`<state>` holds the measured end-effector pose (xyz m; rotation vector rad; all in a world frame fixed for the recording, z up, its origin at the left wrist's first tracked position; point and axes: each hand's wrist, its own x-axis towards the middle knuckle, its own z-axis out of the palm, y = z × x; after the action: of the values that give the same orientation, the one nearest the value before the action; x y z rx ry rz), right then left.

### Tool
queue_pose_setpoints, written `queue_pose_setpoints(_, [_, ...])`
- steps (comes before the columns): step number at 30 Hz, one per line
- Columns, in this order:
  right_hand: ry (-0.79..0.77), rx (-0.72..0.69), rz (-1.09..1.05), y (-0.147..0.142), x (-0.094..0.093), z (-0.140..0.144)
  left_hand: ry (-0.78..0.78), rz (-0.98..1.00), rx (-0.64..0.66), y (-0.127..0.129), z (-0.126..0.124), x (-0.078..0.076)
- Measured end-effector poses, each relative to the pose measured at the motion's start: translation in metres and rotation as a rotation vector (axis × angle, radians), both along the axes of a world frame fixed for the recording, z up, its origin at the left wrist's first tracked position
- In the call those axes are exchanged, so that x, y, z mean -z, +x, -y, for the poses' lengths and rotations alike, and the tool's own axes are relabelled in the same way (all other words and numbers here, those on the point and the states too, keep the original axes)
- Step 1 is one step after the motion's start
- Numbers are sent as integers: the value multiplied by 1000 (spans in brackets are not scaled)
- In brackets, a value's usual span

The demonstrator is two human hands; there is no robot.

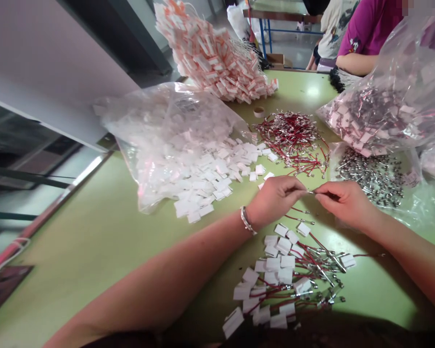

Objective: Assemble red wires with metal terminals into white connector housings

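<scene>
From the head view, our left hand [273, 199] and right hand [342, 200] pinch shut on a thin pin [311, 192] between them (too small to identify) above the table [105, 232], beside red wires [293, 137]; our right forearm is cut off.

2 hands [275, 198], 3 plastic bags [166, 130]

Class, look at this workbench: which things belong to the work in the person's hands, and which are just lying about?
In use:
left hand and right hand pinching a small metal piece
finished tagged wires
loose white tags
red wires
metal parts

Lying about:
tape roll
orange-white pile
</scene>
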<state>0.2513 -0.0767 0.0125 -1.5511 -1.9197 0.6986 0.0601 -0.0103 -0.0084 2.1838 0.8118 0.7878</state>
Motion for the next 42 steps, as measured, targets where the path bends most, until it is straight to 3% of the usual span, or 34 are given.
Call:
queue_pose_setpoints(4, [-309,-13,-193,0,-3,3,406,-132,183,-3,3,5])
queue_pose_setpoints(6, [-379,-21,-215,0,-2,3,449,-169,232,-4,2,5])
queue_pose_setpoints(8, [-318,-31,-89,-1,-2,3,402,-172,247,-3,-3,2])
queue_pose_setpoints(10, [-185,-46,119,-1,-1,1,342,-181,143,-2,-12,-2])
queue_pose_setpoints(14, [-60,-164,350,1,-4,1,319,-430,-243,2,-31,-3])
queue_pose_setpoints(16, [-39,-179,349,8,-6,-1,329,-573,-273,2,-35,0])
queue_pose_setpoints(21, [147,158,539,48,-10,-16,436,-666,-126,-17,-38,-1])
queue_pose_setpoints(23, [167,214,668,63,-8,-22,444,-659,-55,-27,-40,-5])
queue_pose_setpoints(29, [154,132,784,68,-1,-27,416,-561,-38,-22,-38,-12])
queue_pose_setpoints(34, [140,115,876,59,-1,-27,515,-574,165,-3,-31,-3])
queue_pose_setpoints(42, [106,29,853,75,1,-30,558,-567,257,-2,-32,-1])
